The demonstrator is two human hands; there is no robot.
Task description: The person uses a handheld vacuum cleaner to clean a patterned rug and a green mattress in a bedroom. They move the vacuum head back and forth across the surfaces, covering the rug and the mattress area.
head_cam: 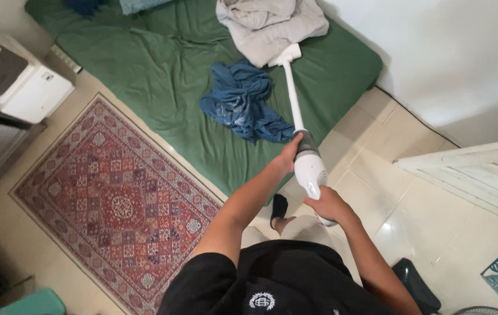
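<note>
The white stick vacuum (307, 157) slants over the green bed (161, 76), its nozzle beside the grey blanket (269, 23). The left hand (289, 154) wraps the body's top to steer; the right hand (327, 204) closes round the rear handle, bearing weight.

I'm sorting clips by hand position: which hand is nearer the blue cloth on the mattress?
Left. The left hand grips the stick vacuum just beside the blue cloth; the right hand holds the vacuum's rear, farther back.
</note>
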